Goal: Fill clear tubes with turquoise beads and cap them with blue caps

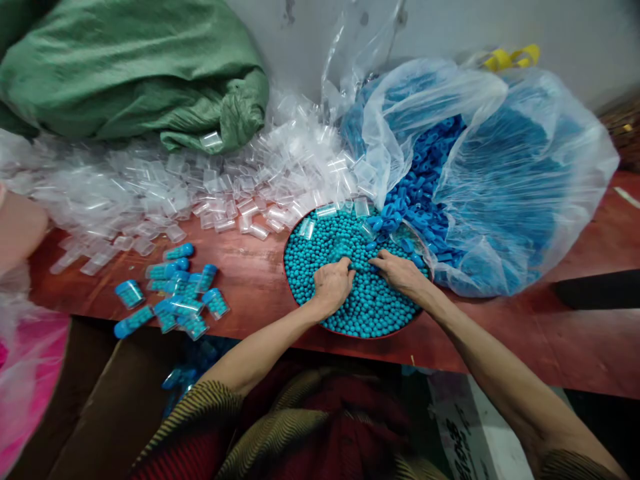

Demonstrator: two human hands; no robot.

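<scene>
A round red-rimmed basin (370,320) full of small teal balls stands at the table's front edge. Over its middle, my left hand (333,285) has its fingers closed around a clear container (343,249) that is partly hidden among the balls. Just to the right, my right hand (399,272) is over the balls with its fingers pressed together; whatever they hold is too small to make out. Several clear empty containers and blue caps (389,220) lie on the balls at the basin's back edge.
Filled blue-capped containers (186,305) lie on the red table (250,273) at left. Behind are heaped clear containers (250,173) and a green sack (140,67). A plastic bag (520,180) of blue caps stands at right. An open cardboard box (120,393) sits below.
</scene>
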